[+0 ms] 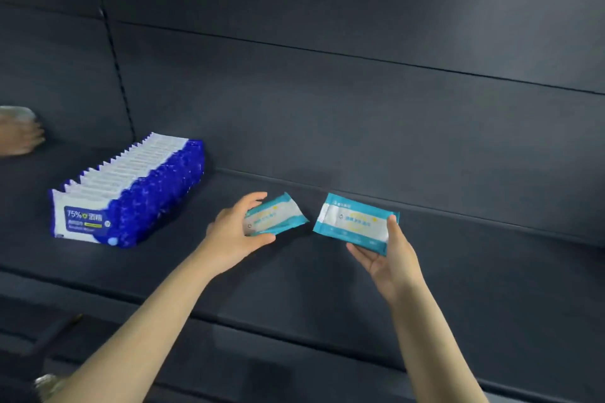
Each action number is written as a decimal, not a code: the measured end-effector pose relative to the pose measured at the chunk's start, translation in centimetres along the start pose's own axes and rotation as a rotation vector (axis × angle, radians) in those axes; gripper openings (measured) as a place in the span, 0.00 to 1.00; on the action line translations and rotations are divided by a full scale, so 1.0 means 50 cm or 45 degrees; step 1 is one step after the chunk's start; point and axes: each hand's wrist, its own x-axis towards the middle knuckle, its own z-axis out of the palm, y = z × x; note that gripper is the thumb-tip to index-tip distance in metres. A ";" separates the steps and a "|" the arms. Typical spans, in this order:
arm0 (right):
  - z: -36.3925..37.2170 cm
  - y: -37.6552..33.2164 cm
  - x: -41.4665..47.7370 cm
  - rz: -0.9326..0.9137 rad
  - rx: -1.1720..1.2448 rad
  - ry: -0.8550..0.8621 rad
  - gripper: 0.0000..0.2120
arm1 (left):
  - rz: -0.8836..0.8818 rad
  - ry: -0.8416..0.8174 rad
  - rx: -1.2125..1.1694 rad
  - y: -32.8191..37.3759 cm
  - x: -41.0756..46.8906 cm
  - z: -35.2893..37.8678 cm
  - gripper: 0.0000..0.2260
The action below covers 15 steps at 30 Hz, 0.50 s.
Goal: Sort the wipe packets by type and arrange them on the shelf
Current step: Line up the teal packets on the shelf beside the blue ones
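Note:
My left hand [234,234] grips a teal-and-white wipe packet [278,216] by its left end, tilted, just above the dark shelf [327,288]. My right hand [388,258] holds a second teal-and-white wipe packet [352,222] from below, thumb on its right edge, face toward me. The two packets are a little apart, side by side. At the shelf's left stands a row of several dark-blue-and-white wipe packets [131,193], upright and packed one behind the other, running toward the back panel.
The dark back panel [360,108] rises behind the shelf. Another person's hand [19,132] shows at the far left edge, beyond the blue row. A lower shelf edge [294,347] runs below my arms.

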 end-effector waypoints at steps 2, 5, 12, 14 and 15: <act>0.011 0.014 0.039 0.039 -0.051 0.018 0.17 | -0.017 -0.005 0.127 -0.027 0.038 0.009 0.34; 0.030 0.041 0.084 0.055 -0.084 0.047 0.18 | -0.012 -0.081 0.202 -0.059 0.081 0.011 0.36; 0.073 0.074 0.144 -0.088 -0.139 0.068 0.08 | -0.139 -0.135 0.130 -0.091 0.141 -0.009 0.34; 0.080 0.079 0.156 -0.118 -0.105 0.071 0.08 | -0.202 -0.084 0.315 -0.110 0.151 -0.012 0.34; 0.083 0.080 0.162 -0.130 -0.088 0.072 0.09 | -0.204 -0.078 0.347 -0.116 0.156 -0.013 0.32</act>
